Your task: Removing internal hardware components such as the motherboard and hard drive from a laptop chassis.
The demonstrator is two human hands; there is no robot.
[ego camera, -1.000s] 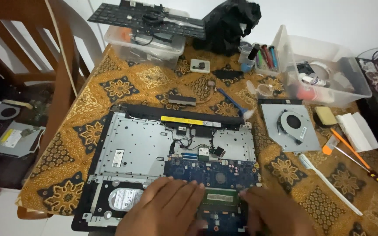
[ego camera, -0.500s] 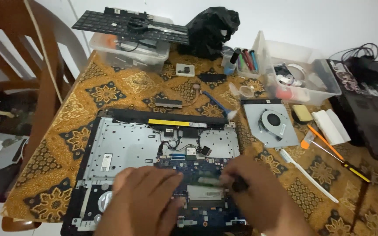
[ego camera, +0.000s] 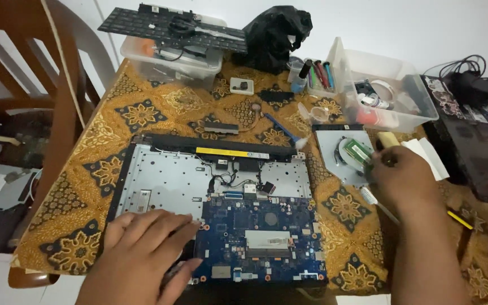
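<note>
Right now the left hand [ego camera: 145, 248] lies flat and open on the laptop chassis [ego camera: 159, 181], while the right hand [ego camera: 402, 178] pinches a green memory stick [ego camera: 358, 152] at mid-right of the frame, which could slip onto the fan plate [ego camera: 334, 149] if the grip loosens.

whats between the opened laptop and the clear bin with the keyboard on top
In the head view, a small dark flat strip lies on the patterned cloth between the opened laptop and the clear bin.
</note>
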